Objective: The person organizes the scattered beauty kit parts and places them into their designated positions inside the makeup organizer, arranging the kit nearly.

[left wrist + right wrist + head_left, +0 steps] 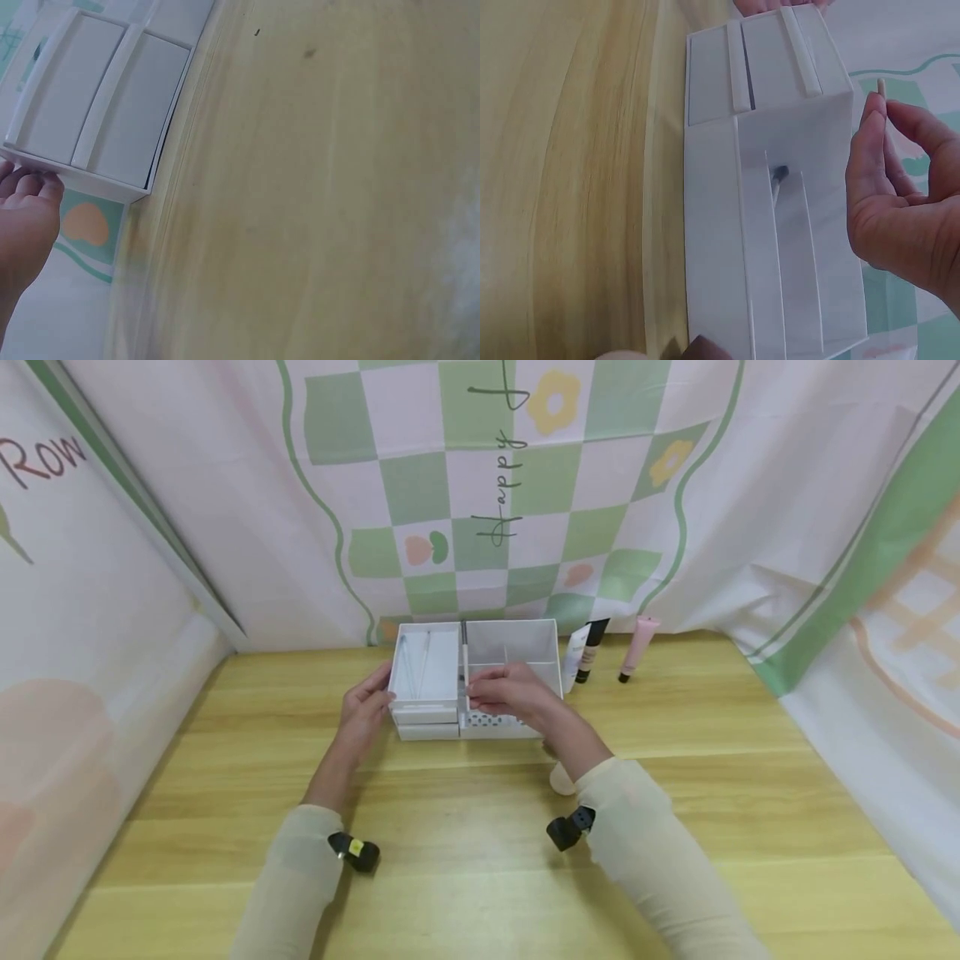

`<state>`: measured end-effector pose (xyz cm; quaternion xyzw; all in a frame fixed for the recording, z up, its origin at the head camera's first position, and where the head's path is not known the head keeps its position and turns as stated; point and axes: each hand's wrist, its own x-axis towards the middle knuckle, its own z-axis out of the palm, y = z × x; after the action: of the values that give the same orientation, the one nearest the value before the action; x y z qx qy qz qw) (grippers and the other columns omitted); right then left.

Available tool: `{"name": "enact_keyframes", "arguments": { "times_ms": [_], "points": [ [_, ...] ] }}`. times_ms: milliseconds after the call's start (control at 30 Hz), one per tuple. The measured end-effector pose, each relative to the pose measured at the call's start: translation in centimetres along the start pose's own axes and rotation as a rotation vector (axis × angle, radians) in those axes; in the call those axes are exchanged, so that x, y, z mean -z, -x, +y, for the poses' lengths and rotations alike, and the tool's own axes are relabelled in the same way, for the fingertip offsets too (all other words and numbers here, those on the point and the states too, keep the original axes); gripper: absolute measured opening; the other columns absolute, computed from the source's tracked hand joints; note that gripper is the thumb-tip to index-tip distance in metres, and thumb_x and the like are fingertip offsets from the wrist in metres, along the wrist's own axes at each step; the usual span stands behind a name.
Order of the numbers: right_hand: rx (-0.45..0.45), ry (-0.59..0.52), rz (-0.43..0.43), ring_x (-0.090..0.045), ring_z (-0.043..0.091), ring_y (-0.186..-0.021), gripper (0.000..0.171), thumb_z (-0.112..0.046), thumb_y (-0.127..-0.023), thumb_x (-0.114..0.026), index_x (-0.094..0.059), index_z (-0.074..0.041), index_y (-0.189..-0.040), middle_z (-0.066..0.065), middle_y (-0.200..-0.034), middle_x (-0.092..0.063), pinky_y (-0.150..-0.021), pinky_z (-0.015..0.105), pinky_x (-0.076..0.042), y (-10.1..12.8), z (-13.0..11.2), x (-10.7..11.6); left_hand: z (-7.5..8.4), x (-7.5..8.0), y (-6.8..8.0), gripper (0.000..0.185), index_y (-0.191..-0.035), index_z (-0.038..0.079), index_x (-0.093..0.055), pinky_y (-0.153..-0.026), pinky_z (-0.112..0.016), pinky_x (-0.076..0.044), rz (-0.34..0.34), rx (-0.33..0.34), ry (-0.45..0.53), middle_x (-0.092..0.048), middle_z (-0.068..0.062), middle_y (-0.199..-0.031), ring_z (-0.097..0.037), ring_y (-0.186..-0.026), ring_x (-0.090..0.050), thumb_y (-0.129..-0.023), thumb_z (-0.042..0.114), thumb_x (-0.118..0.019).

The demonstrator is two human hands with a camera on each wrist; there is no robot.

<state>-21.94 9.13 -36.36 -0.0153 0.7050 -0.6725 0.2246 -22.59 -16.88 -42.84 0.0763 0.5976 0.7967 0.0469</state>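
Note:
A white desktop organizer (512, 635) stands at the back of the table, with two drawers (71, 86) on its left and divided compartments on its right. My left hand (363, 714) rests against its left side wall, fingertips touching the wall in the left wrist view. Above the compartments, my right hand (513, 692) pinches a slim pale stick (881, 86) with a dark upper end between thumb and fingers. Below that hand, a small brush with a dark tip (780, 173) leans in a narrow compartment. Thin sticks (424, 664) lie in the top tray over the drawers.
Right of the organizer stand a white tube (575, 656), a black and beige tube (589, 656) and a pink tube (639, 647). A pale round item (562, 779) lies partly under my right wrist. A patterned curtain (480, 485) hangs behind the wooden table (450, 843).

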Motion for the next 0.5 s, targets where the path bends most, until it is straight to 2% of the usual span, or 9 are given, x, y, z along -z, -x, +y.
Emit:
{"name": "enact_keyframes", "arguments": {
  "times_ms": [200, 300, 500],
  "points": [
    [-0.033, 0.027, 0.023, -0.069, 0.005, -0.070, 0.026, -0.006, -0.096, -0.063, -0.063, 0.007, -0.118, -0.004, -0.074, -0.071, -0.067, 0.014, -0.060, -1.2, -0.6, -0.9, 0.1, -0.1, 0.0, 0.061, -0.156, -0.004, -0.026, -0.126, -0.034, -0.032, 0.005, 0.012, 0.005, -0.024, -0.015, -0.169, -0.027, -0.158, -0.024, -0.097, -0.008, -0.040],
    [-0.048, 0.025, 0.037, -0.068, 0.004, -0.068, 0.030, -0.004, -0.095, -0.064, -0.061, 0.009, -0.121, -0.003, -0.073, -0.070, -0.065, 0.013, -0.060, -1.8, -1.1, -1.3, 0.1, 0.0, 0.0, 0.061, -0.156, -0.005, -0.027, -0.126, -0.034, -0.032, 0.009, 0.009, 0.011, -0.025, -0.016, -0.169, -0.027, -0.158, -0.024, -0.096, -0.008, -0.040],
    [-0.071, 0.080, 0.062, -0.065, 0.004, -0.061, 0.034, -0.001, -0.092, -0.064, -0.063, 0.013, -0.122, -0.003, -0.067, -0.069, -0.060, 0.012, -0.058, -2.6, -2.3, -1.6, 0.1, -0.2, 0.0, 0.062, -0.156, -0.005, -0.029, -0.123, -0.030, -0.037, 0.016, -0.001, 0.015, -0.027, -0.015, -0.168, -0.026, -0.157, -0.026, -0.096, -0.008, -0.040]
  ]
}}
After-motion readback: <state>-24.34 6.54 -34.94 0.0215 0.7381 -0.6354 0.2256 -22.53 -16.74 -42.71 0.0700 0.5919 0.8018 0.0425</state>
